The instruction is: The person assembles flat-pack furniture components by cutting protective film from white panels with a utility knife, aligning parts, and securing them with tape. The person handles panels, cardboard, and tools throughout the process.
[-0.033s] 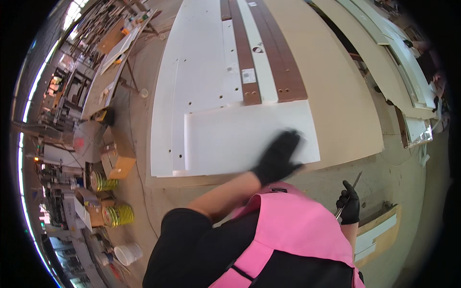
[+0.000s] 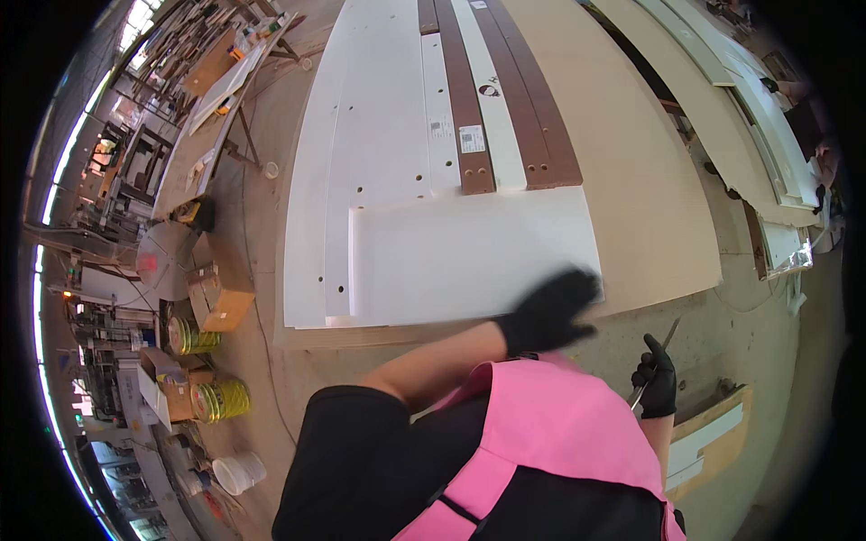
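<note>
My left hand [image 2: 550,311], in a black glove, reaches across over the near right part of a white panel [image 2: 451,243]. Its fingers are stretched out and blurred, with the thumb apart, and it holds nothing. Whether the palm touches the panel I cannot tell. Lower right, off the board's edge, my gloved right hand [image 2: 655,383] is closed around a thin, knife-like metal tool [image 2: 673,332]. The pointed tip sticks up past the fingers; the grip is mostly hidden. Beyond the white panel lie brown strips [image 2: 532,135] and other white boards [image 2: 379,135] with small holes.
The boards rest on a large tan sheet [image 2: 631,180]. To the right stands another stack of boards [image 2: 722,117], with a person's hand [image 2: 819,194] beside it. On the left floor are a cardboard box [image 2: 219,287], yellow-green tins [image 2: 221,402] and a white bucket [image 2: 239,473].
My left hand has swept right and slightly nearer, toward the white panel's near right corner. The right hand keeps its hold on the tool, almost unmoved.
</note>
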A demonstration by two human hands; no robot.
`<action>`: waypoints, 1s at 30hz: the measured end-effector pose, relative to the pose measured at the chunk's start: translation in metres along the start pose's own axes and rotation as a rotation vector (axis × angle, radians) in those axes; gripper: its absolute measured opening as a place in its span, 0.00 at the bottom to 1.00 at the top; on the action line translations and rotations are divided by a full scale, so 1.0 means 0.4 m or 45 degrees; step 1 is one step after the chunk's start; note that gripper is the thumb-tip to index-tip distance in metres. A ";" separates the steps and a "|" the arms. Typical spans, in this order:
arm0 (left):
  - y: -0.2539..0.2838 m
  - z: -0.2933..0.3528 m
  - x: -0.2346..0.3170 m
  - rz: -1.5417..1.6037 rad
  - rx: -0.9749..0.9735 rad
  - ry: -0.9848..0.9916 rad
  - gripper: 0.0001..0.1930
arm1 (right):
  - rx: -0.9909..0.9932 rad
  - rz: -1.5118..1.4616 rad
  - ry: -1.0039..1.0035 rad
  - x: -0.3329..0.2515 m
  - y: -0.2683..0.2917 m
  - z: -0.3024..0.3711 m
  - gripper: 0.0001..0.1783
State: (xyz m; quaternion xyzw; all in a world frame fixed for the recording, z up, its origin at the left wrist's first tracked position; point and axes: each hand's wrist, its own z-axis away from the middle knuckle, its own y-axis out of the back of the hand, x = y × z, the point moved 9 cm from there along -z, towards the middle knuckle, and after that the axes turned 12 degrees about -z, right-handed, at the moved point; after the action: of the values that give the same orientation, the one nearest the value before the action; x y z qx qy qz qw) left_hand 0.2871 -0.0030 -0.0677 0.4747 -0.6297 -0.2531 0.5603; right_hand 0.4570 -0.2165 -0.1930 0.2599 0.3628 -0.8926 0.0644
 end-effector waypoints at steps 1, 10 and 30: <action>-0.061 -0.005 0.046 0.494 -0.362 -0.108 0.29 | 0.037 0.017 0.033 -0.007 -0.009 -0.007 0.22; 0.341 0.295 -0.352 -0.869 0.321 0.802 0.36 | 0.320 0.013 0.119 0.013 0.070 0.086 0.23; -0.105 -0.089 0.038 -0.919 -0.177 -0.515 0.36 | 0.662 -0.654 0.515 0.253 0.328 0.466 0.13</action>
State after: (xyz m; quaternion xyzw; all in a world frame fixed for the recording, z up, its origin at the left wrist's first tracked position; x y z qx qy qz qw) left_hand 0.3350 -0.0265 -0.0877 0.5666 -0.5018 -0.5633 0.3315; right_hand 0.3324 -0.4315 -0.2130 0.3386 0.1836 -0.8725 -0.3007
